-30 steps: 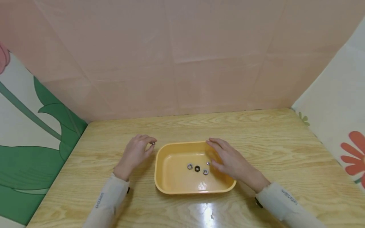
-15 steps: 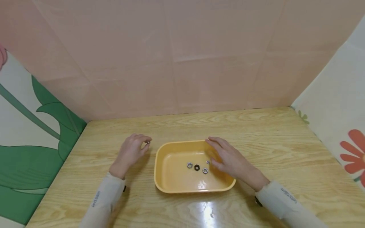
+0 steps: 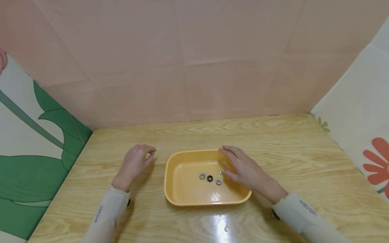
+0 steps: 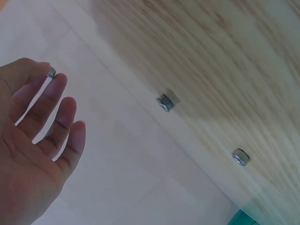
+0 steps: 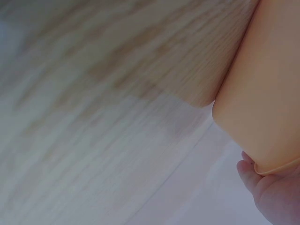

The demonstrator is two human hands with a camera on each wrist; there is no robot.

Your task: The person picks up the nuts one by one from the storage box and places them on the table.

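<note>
My left hand (image 3: pixel 133 164) is over the table, left of a yellow plastic tray (image 3: pixel 186 190), pinching a small silver nut (image 4: pixel 51 72) between thumb and index finger. The other fingers are loosely bent. On the wood in the left wrist view lie two more metal nuts, one nearer (image 4: pixel 165 102) and one farther right (image 4: pixel 241 157). My right hand (image 3: pixel 245 168) holds the tray's far right rim. Inside the tray are a silver nut (image 3: pixel 202 176), a black nut (image 3: pixel 210 178), another silver nut (image 3: pixel 218 182) and a smaller one (image 3: pixel 221 172) near the right thumb.
The wood-grain table (image 3: pixel 194 135) ends at a pinkish draped backdrop (image 3: pixel 182 67). Printed panels stand on both sides, green leaves (image 3: pixel 27 179) at left and an orange flower (image 3: pixel 378 162) at right.
My left hand has moved left, away from the tray, with the nut still pinched. My right hand stays on the tray rim, and the nuts in the tray keep their places.
</note>
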